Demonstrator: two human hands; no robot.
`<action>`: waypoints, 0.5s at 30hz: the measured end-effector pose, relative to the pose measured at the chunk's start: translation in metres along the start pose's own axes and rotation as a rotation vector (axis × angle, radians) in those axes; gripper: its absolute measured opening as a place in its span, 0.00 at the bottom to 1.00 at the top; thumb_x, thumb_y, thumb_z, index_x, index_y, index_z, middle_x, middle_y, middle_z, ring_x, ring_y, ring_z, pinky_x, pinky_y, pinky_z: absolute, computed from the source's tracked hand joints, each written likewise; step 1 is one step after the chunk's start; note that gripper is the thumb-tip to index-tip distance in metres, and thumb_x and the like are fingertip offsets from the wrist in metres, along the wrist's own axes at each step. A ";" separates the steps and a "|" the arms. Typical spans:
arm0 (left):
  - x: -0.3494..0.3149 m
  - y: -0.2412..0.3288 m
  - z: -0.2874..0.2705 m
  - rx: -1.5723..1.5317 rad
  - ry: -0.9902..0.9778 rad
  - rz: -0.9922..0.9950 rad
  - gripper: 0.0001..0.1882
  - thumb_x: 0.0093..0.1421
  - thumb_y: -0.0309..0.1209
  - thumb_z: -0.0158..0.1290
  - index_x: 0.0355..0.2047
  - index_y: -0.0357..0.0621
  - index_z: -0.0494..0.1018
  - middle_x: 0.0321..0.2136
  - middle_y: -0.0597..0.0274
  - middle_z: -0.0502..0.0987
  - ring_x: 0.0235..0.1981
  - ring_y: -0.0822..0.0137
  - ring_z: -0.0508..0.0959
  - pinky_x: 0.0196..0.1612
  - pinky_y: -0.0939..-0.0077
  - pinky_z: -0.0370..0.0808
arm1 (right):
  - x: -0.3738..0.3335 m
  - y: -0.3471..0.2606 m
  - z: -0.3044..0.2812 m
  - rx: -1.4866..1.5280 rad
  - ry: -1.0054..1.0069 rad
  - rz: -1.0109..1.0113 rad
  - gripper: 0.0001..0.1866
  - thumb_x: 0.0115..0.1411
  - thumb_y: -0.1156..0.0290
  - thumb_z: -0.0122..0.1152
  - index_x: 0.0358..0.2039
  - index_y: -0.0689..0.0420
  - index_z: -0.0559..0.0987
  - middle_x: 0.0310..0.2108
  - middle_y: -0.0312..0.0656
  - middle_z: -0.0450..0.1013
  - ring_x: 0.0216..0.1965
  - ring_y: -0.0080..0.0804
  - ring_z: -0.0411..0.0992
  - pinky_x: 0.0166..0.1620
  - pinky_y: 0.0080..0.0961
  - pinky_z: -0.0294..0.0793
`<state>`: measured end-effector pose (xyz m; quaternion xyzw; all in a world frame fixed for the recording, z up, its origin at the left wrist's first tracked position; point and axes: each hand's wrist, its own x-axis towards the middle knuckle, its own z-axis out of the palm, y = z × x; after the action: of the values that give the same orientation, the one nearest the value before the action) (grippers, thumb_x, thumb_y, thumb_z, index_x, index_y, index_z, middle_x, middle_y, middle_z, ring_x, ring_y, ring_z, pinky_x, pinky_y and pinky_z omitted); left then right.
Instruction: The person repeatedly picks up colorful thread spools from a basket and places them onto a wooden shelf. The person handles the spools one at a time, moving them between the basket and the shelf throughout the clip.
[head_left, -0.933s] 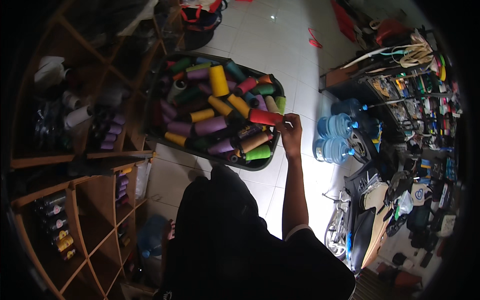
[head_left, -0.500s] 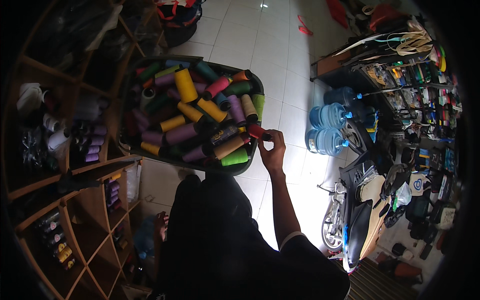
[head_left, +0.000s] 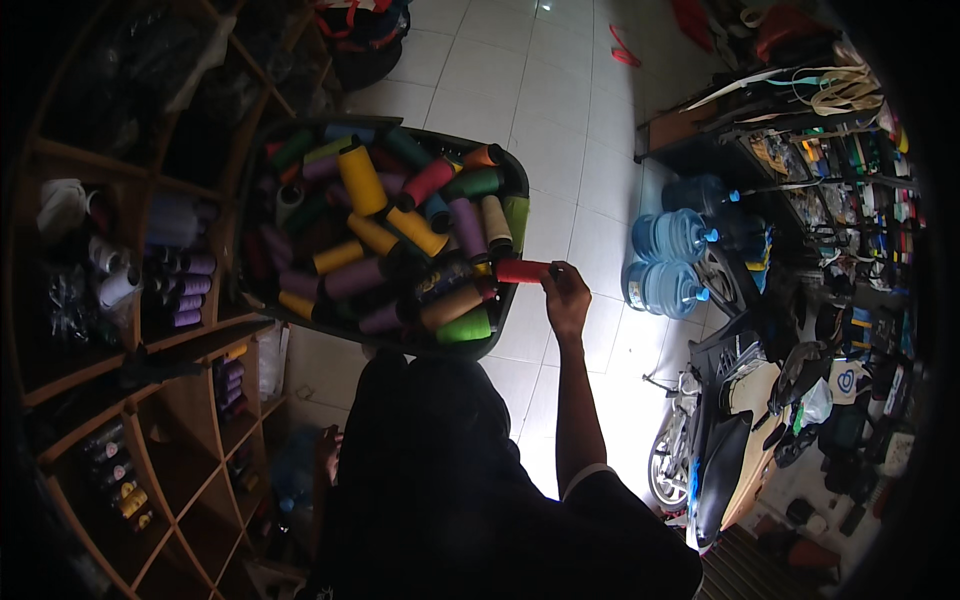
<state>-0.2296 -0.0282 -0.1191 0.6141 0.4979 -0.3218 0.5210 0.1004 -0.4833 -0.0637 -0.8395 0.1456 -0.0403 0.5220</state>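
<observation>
A red thread spool (head_left: 522, 271) is pinched at its right end by my right hand (head_left: 567, 298), its fingers closed. The spool lies sideways over the right rim of a dark bin (head_left: 517, 165) heaped with thread spools. Among them are a large yellow spool (head_left: 362, 180), a pink-red spool (head_left: 427, 184), a purple spool (head_left: 467, 228), a tan spool (head_left: 452, 306) and a bright green spool (head_left: 465, 326). Low beside my left leg hangs my left hand (head_left: 328, 450), dim and partly hidden, its fingers loosely apart with nothing visible in them.
Wooden cubby shelves (head_left: 180, 450) run along the left, holding purple and dark spools. To the right, blue water jugs (head_left: 668, 288) stand on the tiled floor (head_left: 560, 130) near a parked motorbike (head_left: 705, 450). A crowded rack (head_left: 820, 170) fills the far right.
My right hand has moved slightly right, drawing the red spool outward, so more of its length shows across the bin's rim. The left hand stays low.
</observation>
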 end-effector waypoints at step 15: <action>0.034 -0.024 -0.007 -0.090 -0.078 0.075 0.25 0.65 0.51 0.49 0.54 0.47 0.70 0.35 0.68 0.75 0.31 0.78 0.70 0.28 0.78 0.65 | 0.029 0.013 -0.014 0.023 -0.407 0.161 0.22 0.66 0.61 0.59 0.52 0.66 0.77 0.33 0.40 0.78 0.30 0.21 0.73 0.36 0.20 0.75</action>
<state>-0.2433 -0.0132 -0.1559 0.5953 0.4678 -0.3028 0.5789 0.1223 -0.5093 -0.0713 -0.8100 0.1030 0.1702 0.5516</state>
